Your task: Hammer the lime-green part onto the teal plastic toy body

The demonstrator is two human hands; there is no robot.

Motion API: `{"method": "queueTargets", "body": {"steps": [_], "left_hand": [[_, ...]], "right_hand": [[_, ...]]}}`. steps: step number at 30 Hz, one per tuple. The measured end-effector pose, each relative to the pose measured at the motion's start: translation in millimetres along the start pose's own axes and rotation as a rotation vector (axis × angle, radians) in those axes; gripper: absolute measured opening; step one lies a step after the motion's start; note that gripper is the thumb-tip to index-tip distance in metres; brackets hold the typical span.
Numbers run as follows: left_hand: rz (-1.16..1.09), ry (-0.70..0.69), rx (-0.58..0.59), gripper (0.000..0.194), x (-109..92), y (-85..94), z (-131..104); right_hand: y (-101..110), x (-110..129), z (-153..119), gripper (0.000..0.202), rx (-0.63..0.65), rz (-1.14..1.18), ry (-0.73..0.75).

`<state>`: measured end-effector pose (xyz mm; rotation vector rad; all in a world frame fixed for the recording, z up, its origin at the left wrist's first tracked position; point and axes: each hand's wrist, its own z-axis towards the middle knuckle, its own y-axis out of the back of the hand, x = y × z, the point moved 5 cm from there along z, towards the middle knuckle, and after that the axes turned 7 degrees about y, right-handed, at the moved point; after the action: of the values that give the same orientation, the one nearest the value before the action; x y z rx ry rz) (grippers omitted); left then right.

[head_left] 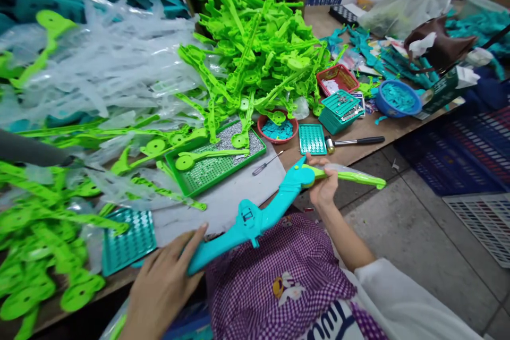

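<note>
The big pile of green toy parts point(258, 48) fills the bench from 11 to 1 o'clock. It looks like a lot of pieces still wait to be put together. A heap of clear plastic bags point(111, 69) lies at 10 o'clock, and more green parts point(35, 244) sit at 8 o'clock.

In the middle, just below the bench edge, is the teal toy bow point(255, 220). It is one long curved piece, and a green arm point(350, 176) sticks out of its far end at 3 o'clock, with something clear wrapped over it. So this one looks nearly built, I think, with maybe a little fitting left.

The left hand point(163, 287), at 7 o'clock, has its fingers closed round the near end of the bow. The right hand point(324, 186), at 3 o'clock, is clamped on the joint where teal meets green. The two hands are well apart, one at each end.

On the bench a green tray point(217, 162) at 12 o'clock holds small shiny bits, with green parts lying across it. A teal tray point(129, 241) sits at 9 o'clock, and a smaller teal tray point(312, 139) at 1 o'clock. A red bowl point(277, 128) of teal bits is beside it. A hammer point(354, 142) and a small screwdriver point(266, 163) lie near the right hand.

Nothing blocks the hands, but the bench is very crowded.
</note>
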<state>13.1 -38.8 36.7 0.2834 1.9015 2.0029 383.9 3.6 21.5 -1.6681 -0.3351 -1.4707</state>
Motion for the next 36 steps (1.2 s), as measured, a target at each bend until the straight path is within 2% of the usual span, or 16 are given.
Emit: {"method": "queueTargets", "body": {"steps": [4,7,10,11,12,13,15,16,18,20,22,26,29,31,33,36], "left_hand": [[0.137,-0.006,0.255,0.056,4,-14.9,22],[0.308,0.068,0.242,0.055,3,-10.1,22],[0.37,0.095,0.198,0.055,1,-8.3,15],[0.363,0.101,0.193,0.055,0,-9.9,14],[0.347,0.108,0.196,0.056,1,-12.3,13],[0.326,0.112,0.206,0.057,2,-14.9,13],[0.297,0.102,0.239,0.059,4,-18.9,16],[0.296,0.08,0.258,0.061,5,-19.6,18],[0.327,0.011,0.296,0.063,6,-17.9,24],[0.386,-0.056,0.327,0.063,6,-13.2,30],[0.45,-0.09,0.36,0.061,4,-8.0,35],[0.525,-0.133,0.436,0.059,-3,-4.3,38],[0.495,-0.232,0.503,0.062,-5,-8.7,33],[0.443,-0.273,0.498,0.065,-4,-11.2,28],[0.384,-0.28,0.474,0.068,-5,-13.1,23],[0.317,-0.261,0.463,0.071,-15,-16.3,19]], "right_hand": [[-4,-21,6,0.035,0.158,-0.013,-0.252],[17,-15,-10,0.043,0.366,-0.11,-0.394],[54,3,-35,0.039,0.68,-0.422,-0.584],[67,13,-33,0.036,0.754,-0.543,-0.55],[78,26,-22,0.034,0.749,-0.67,-0.415],[87,42,-3,0.033,0.682,-0.795,-0.214],[103,72,44,0.035,0.45,-1.054,0.215],[109,82,68,0.037,0.348,-1.192,0.37],[116,82,111,0.04,0.31,-1.5,0.499],[118,69,140,0.041,0.464,-1.723,0.537],[116,54,153,0.039,0.666,-1.87,0.565],[106,40,155,0.033,0.925,-2.025,0.649],[104,41,153,0.034,1.059,-2.063,0.598],[111,49,147,0.035,1.003,-2.075,0.505],[117,61,130,0.037,0.848,-2.007,0.45],[113,73,81,0.041,0.687,-1.637,0.436]]}}
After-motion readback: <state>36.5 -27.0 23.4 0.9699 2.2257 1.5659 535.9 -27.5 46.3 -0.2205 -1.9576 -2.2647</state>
